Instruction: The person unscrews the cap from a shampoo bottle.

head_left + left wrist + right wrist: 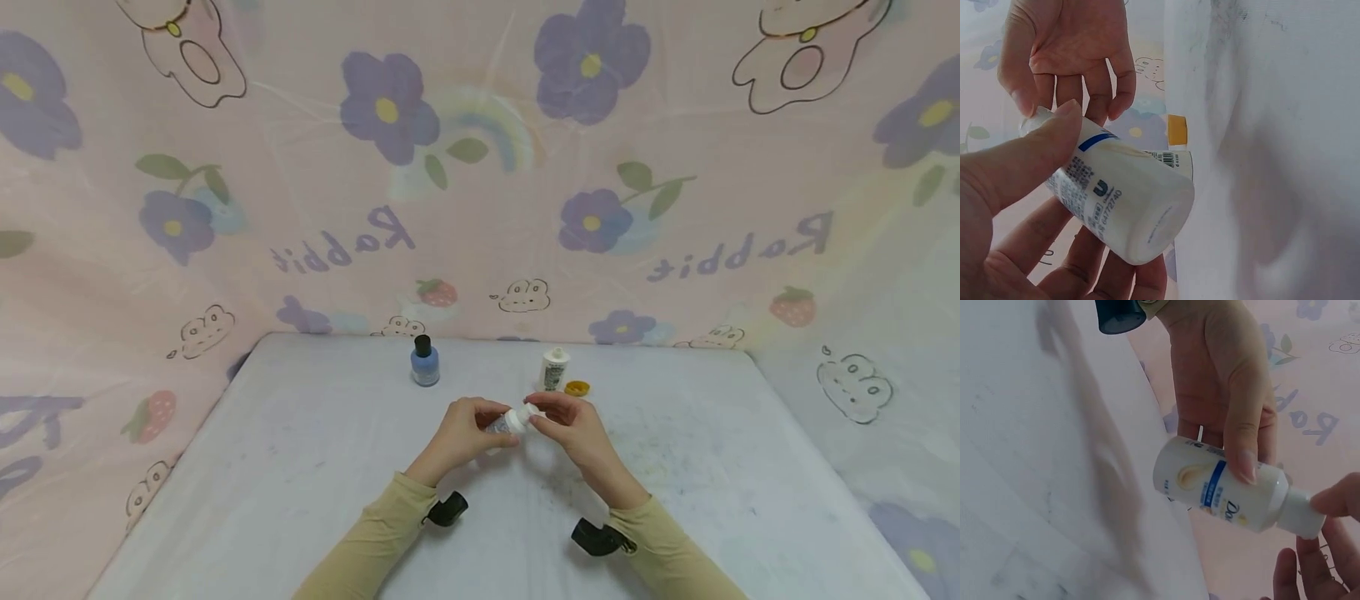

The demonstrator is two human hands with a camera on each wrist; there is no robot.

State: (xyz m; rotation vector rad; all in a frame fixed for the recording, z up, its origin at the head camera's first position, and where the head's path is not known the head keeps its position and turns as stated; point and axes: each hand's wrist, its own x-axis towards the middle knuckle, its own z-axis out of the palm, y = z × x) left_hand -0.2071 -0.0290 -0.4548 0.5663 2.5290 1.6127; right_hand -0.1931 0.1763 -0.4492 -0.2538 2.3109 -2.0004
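Note:
A small white lotion bottle [1254, 494] with a blue band and a white cap [1300, 514] is held tilted between both hands. My left hand [463, 429] grips its body, thumb [1054, 140] lying along the side and fingers beneath. From the other side my right hand [579, 429] pinches the cap between thumb [1341, 495] and fingers. In the left wrist view the bottle's base [1166, 228] faces the camera, while the cap is partly hidden behind the left thumb.
Behind the hands stand a blue bottle [425, 367] with a black cap and, to its right, a white bottle [553, 371] with a dark label. Beside the latter lies a yellow cap [577, 388]. A patterned curtain [480, 208] rises behind the white table [315, 442].

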